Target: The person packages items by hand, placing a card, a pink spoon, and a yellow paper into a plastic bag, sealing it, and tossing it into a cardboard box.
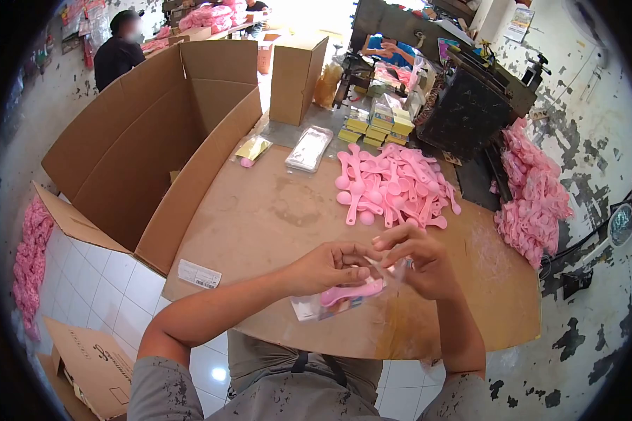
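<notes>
Over the near part of the table I hold a clear plastic bag [307, 309] with a pink spoon [351, 293] and a printed card inside it. My left hand [330, 266] is closed on the upper edge of the bag, thumb and fingers pinching the film. At the bag's right end, my right hand [419, 263] has bent fingers closed around a bit of the clear film; the exact grip is partly blurred. Just beyond both hands lies a heap of pink spoons [393, 182].
A large open cardboard box [196, 168] stands at the left. Farther back are a stack of clear bags [309, 149], a packed bag [253, 149], stacks of yellow-edged cards [379, 123] and a black machine [463, 105]. Pink bundles [534, 196] hang at right. A person [117, 56] sits far left.
</notes>
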A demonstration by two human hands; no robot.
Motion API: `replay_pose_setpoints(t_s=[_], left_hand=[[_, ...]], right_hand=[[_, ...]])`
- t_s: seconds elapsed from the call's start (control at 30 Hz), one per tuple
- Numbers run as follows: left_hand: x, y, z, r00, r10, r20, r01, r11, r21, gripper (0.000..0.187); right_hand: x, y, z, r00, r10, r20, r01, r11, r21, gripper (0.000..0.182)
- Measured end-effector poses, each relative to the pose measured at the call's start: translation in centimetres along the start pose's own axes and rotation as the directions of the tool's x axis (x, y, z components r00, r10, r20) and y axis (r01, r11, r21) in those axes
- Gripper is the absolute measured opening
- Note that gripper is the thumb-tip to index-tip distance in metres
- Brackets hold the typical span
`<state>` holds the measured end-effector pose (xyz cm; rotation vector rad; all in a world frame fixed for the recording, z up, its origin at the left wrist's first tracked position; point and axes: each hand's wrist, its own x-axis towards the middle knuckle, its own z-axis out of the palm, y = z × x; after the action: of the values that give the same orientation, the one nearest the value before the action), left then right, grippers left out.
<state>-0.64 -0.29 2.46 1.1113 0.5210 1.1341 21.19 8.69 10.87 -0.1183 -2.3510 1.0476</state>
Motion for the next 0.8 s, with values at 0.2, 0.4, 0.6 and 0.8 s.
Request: replay_pose_setpoints(t_s=[0.2,0.4,0.6,0.8], left_hand=[[-0.3,0.8,0.2,0.942,0.336,-0.025,-0.285,0.833,0.474,0.049],[-1.2,1.8,2.1,0.879,0.477,-0.010,-0.301,0.570,0.765,0.051],[-1.1,1.8,1.6,0.906,0.402,-0.132,-0.256,0.769,0.585,0.044],[-1.3,2.0,1.7,0.909,0.364,-0.201,-0.217,0.827,0.518,0.049]], right_hand=[[2.6,-4.8,-0.9,0.998,-0.024,-0.064,-0.010,0.881,-0.473,0.014],[2.7,-5.2,1.0,0.965,0.176,-0.193,-0.233,0.913,-0.334,0.013],[2.8,-3.8,1.6,0.965,0.054,-0.256,-0.160,0.897,-0.412,0.016],[3.4,-2.9,2.6,0.931,-0.317,-0.181,0.037,0.574,-0.818,0.024]])
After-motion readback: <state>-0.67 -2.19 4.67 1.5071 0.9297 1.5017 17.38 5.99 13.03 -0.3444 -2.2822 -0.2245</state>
